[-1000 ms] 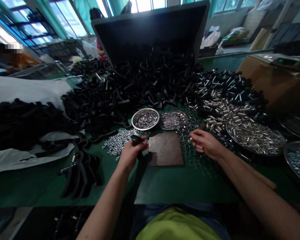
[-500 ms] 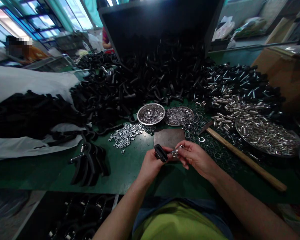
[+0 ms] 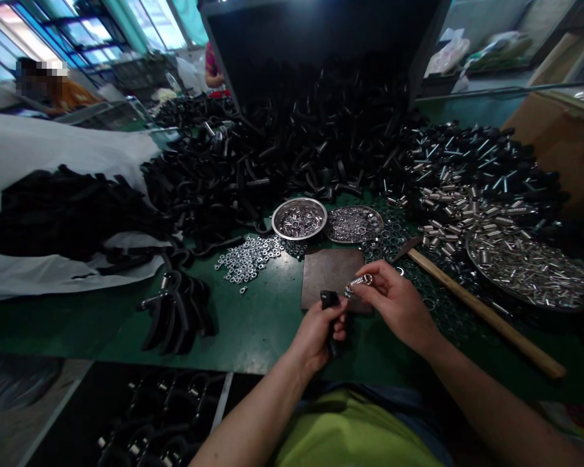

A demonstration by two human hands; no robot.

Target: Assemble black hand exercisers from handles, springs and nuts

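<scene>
My left hand (image 3: 316,334) is wrapped round a black plastic handle (image 3: 329,299), held nearly upright just in front of a dark metal plate (image 3: 316,275). Between the thumb and fingers of my right hand (image 3: 399,305) is a shiny metal coil spring (image 3: 361,282), tilted, with its lower left end close to the handle's top. Small metal parts show at that end; whether they touch the handle I cannot tell. Several curved black handles (image 3: 175,314) with springs fitted stand together at the left on the green table (image 3: 253,337).
Behind the plate sit a steel bowl (image 3: 275,227) of small metal parts and loose nuts (image 3: 248,259). A hammer (image 3: 486,314) lies at the right, near a tray of pins (image 3: 530,269) and heaped springs (image 3: 448,194). Black parts (image 3: 282,149) pile up at the back. Two people are farther off.
The black handle has turned more upright in my left hand, which has moved slightly right and down. My right hand has shifted right, and the spring now shows more fully.
</scene>
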